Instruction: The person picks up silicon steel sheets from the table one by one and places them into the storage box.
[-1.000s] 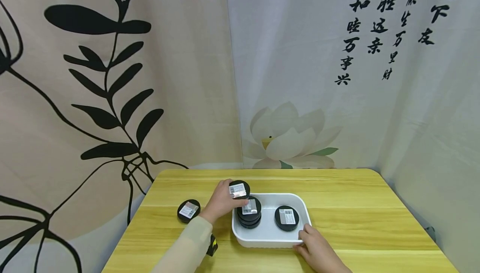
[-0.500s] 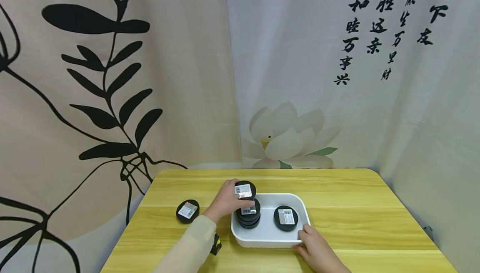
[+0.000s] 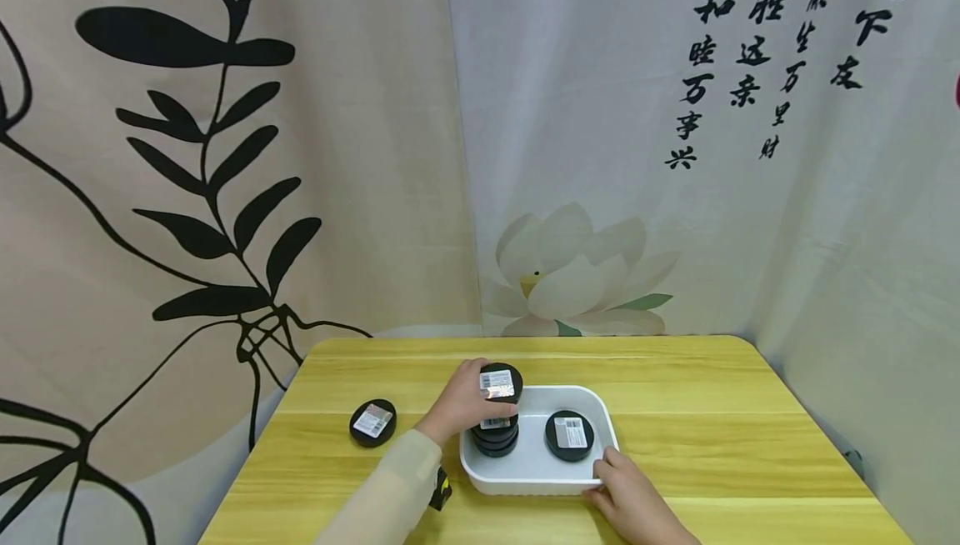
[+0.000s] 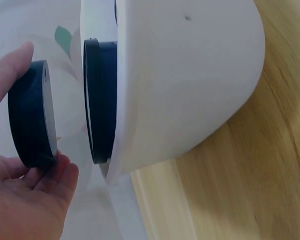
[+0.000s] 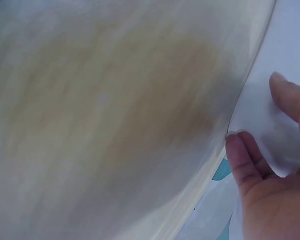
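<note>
In the head view my left hand [image 3: 459, 403] pinches a black round disc [image 3: 498, 382] with a white barcode label. It holds this disc over a stack of similar discs [image 3: 495, 443] at the left end of a white tray [image 3: 529, 487]. A gap shows between the held disc [image 4: 31, 115] and the stacked disc [image 4: 99, 100] in the left wrist view. Another labelled disc [image 3: 569, 435] lies flat in the tray's right half. My right hand [image 3: 633, 495] grips the tray's near right corner, thumb at the rim; the right wrist view shows its fingers [image 5: 244, 162] against the white side.
One more labelled black disc [image 3: 372, 422] lies on the wooden table [image 3: 720, 428], left of the tray. A small black and yellow object [image 3: 441, 491] sits by the left sleeve, partly hidden. A printed curtain [image 3: 375, 153] hangs behind the table.
My left hand has carried its disc a little rightward, and the disc now covers more of the stack. The right hand stays at the tray's corner.
</note>
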{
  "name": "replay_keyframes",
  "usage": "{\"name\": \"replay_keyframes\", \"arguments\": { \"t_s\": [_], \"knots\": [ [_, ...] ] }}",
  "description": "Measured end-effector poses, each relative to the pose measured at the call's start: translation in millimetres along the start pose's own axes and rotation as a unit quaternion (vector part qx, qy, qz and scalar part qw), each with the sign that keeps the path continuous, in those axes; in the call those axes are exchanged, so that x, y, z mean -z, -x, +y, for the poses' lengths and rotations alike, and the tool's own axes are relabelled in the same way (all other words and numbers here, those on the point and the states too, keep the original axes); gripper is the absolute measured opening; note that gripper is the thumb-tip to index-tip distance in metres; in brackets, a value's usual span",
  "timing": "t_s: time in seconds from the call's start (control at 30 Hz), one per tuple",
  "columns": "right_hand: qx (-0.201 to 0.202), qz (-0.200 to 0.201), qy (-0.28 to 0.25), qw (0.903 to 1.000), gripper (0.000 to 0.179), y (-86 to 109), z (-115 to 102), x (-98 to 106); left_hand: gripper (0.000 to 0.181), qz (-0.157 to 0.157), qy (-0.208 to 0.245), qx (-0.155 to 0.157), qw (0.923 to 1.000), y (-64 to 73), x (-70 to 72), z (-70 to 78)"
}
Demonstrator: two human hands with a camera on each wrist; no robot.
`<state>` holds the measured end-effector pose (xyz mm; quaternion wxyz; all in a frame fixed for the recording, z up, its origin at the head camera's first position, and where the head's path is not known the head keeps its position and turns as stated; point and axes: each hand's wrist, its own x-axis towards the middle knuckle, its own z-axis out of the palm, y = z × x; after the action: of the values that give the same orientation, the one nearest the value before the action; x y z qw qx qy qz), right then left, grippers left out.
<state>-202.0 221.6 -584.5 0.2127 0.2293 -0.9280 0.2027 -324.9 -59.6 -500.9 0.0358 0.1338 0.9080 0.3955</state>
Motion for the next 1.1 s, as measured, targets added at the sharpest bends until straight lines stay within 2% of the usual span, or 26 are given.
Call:
{"name": "replay_keyframes", "arguments": {
  "t_s": [0.33,0.63,0.8,1.1],
  "knots": [
    [-0.009,-0.015,-0.006,0.9998,0.026,0.4,0,2,0.105,-0.016,-0.004,0.009,0.9998,-1.4,-8.2,7.4],
    [-0.013,-0.025,-0.011,0.9995,0.024,0.0,-1,3,0.103,-0.032,-0.003,-0.016,0.9994,-3.0,-11.9,11.8],
    [-0.014,-0.024,-0.009,0.9996,0.025,-0.4,-1,3,0.1,-0.045,-0.014,-0.014,0.9988,-6.2,-15.7,14.5],
    [-0.018,-0.025,-0.002,0.9995,0.024,-0.7,0,2,0.098,-0.07,-0.018,-0.035,0.9967,-9.7,-17.2,19.7]
  ]
}}
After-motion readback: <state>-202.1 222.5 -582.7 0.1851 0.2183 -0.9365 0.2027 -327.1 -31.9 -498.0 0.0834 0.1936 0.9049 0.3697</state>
